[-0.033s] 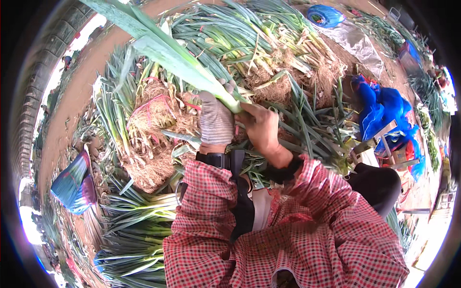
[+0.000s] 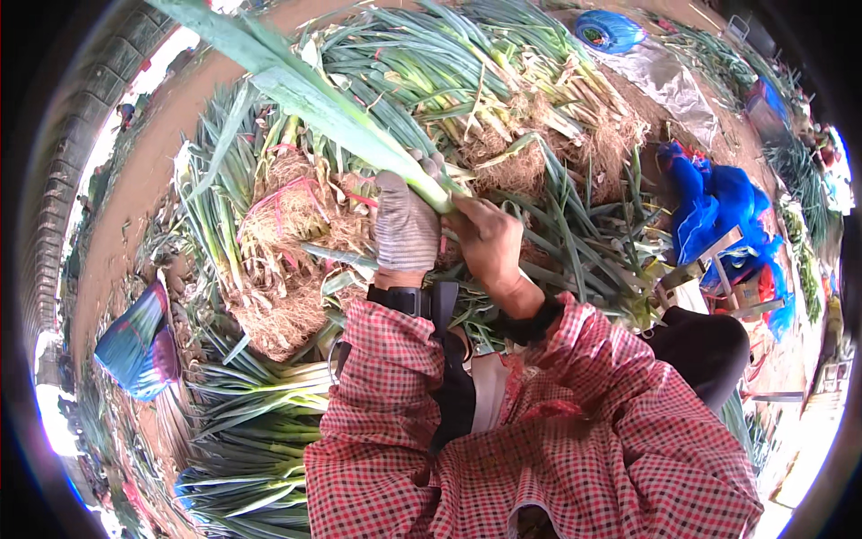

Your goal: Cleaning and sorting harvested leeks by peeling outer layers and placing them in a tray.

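A large green onion (image 2: pixel 337 121) slants from the upper left down to my hands, its broad leaves pointing away from me. My left hand (image 2: pixel 404 223), in a grey striped glove, is closed round its pale lower stalk. Bare, my right hand (image 2: pixel 488 238) pinches the stalk's near end with thumb and fingers; the very end is hidden behind them. Beneath and to the left lie bundled green onions (image 2: pixel 283 216) with tangled dry roots and pink ties. A bigger heap of rooted green onions (image 2: pixel 512 117) spreads just beyond my hands.
Trimmed green onions (image 2: pixel 256 449) are stacked at lower left, near a blue and purple bag (image 2: pixel 139 346). Loose leaves (image 2: pixel 566 234) litter the ground right of my hands. Farther right sit blue netting (image 2: pixel 723 202) and a wooden frame (image 2: pixel 718 256). A blue bundle (image 2: pixel 609 30) lies at the back.
My right hand has turned and shifted very slightly at the stalk's end. The onion's leaves have moved a little; my left hand keeps its grip.
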`<state>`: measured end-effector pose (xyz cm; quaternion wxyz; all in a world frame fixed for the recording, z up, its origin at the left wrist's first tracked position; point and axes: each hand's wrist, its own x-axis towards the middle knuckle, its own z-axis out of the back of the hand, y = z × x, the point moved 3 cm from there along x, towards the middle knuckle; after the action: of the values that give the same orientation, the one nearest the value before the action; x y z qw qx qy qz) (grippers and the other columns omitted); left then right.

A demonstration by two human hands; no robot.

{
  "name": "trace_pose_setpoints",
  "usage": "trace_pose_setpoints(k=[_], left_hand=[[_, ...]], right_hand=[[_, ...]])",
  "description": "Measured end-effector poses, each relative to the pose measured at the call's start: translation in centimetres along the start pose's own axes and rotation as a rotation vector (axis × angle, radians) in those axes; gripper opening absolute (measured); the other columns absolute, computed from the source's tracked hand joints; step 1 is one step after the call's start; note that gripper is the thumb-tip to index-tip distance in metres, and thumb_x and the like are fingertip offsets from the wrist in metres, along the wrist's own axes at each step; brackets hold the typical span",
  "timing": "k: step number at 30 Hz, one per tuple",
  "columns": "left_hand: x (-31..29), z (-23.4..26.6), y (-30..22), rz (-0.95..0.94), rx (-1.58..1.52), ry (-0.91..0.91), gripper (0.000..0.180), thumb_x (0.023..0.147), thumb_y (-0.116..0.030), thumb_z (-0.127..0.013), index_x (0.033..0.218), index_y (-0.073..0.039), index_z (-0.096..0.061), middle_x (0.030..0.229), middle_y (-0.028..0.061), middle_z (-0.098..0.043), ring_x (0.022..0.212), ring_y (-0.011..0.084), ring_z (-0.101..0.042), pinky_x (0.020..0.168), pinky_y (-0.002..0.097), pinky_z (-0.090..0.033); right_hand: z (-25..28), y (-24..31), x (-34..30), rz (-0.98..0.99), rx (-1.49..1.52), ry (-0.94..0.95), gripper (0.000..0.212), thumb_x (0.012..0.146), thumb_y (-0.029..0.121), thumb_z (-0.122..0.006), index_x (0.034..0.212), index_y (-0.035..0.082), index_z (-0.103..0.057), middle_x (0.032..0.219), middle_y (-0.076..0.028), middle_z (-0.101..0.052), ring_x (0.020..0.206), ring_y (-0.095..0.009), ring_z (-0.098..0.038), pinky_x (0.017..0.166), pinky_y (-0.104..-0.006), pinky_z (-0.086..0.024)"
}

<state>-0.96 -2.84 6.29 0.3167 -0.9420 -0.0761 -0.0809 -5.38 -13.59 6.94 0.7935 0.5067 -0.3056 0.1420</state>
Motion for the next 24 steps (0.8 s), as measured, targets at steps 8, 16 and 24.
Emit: trace_pose_setpoints(k=[8,16,24], left_hand=[[-0.2,-0.3,-0.5,0.13,-0.196,-0.03,0.078,0.075,-0.068,-0.046,0.118,-0.002,-0.046,0.078,0.0098,-0.058,0.074,0.0258,-0.059,0.081,0.0432,-0.049],[-2.4,-0.3,2.9,0.09,0.171,-0.287,0.033,0.088,-0.034,-0.051,0.092,-0.001,-0.05,0.072,0.0095,-0.057,0.064,0.0244,-0.06,0.054,0.0329,-0.054],[-1.4,0.7,6.1,0.528,0.125,-0.092,0.023,0.084,-0.024,-0.056,0.086,-0.001,-0.058,0.067,0.0104,-0.058,0.059,0.0226,-0.059,0.052,0.0343,-0.05]], right_hand=[[2.7,-2.6,-4.7,-0.578,0.421,0.822,0.024,0.08,0.022,-0.065,0.094,0.004,-0.056,0.062,-0.001,-0.054,0.052,-0.013,-0.053,0.051,-0.0286,-0.044],[2.0,-2.1,-4.0,-0.259,-0.092,0.253,0.022,0.076,0.017,-0.061,0.092,0.004,-0.051,0.071,-0.021,-0.057,0.068,-0.041,-0.056,0.057,-0.0444,-0.045],[4.4,-2.3,-4.4,-0.42,0.329,0.286,0.045,0.077,0.021,-0.066,0.109,0.002,-0.039,0.074,-0.011,-0.057,0.063,-0.022,-0.055,0.063,-0.0334,-0.046]])
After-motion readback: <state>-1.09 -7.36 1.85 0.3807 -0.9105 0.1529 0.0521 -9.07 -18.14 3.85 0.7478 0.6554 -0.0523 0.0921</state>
